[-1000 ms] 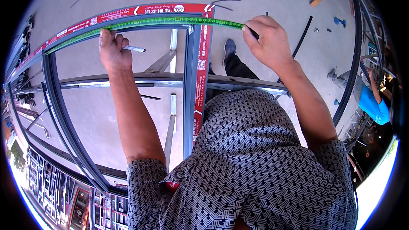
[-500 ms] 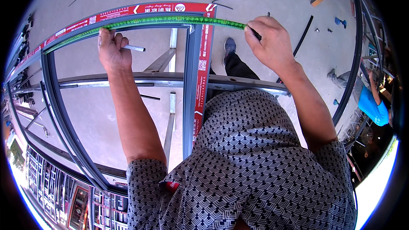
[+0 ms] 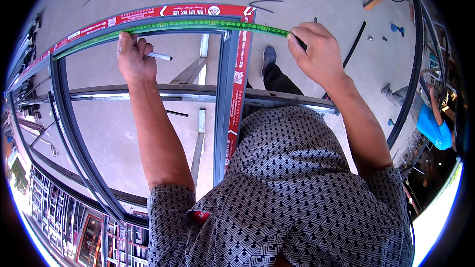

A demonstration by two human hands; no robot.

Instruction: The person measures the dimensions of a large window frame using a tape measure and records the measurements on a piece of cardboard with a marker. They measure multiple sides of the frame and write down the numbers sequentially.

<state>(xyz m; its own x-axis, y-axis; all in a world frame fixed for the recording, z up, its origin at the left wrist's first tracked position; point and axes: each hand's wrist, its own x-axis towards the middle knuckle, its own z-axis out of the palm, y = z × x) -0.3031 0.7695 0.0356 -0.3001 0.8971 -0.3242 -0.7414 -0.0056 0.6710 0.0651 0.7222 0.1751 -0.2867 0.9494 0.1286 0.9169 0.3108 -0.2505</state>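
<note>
A green tape measure blade (image 3: 198, 24) stretches along the far bar of a grey metal window frame (image 3: 222, 104) and runs past its right corner. My left hand (image 3: 137, 62) is closed, with thumb and fingertips at the blade's edge and a white pen with a black tip (image 3: 159, 56) held in the fingers. Beyond the frame's right corner, my right hand (image 3: 319, 52) closes around the blade's right end. A dark piece shows between its fingers; the tape's case is mostly hidden by the hand.
Red printed protective film (image 3: 239, 69) covers the frame's far and right bars. A metal support rail (image 3: 188, 90) crosses beneath it. A dark shoe (image 3: 269, 54) stands on the grey floor beyond the rail. At the far right is another person in a blue shirt (image 3: 434, 126).
Frame, tape and both hands appear slightly further right in the picture, all together. Both grips look the same.
</note>
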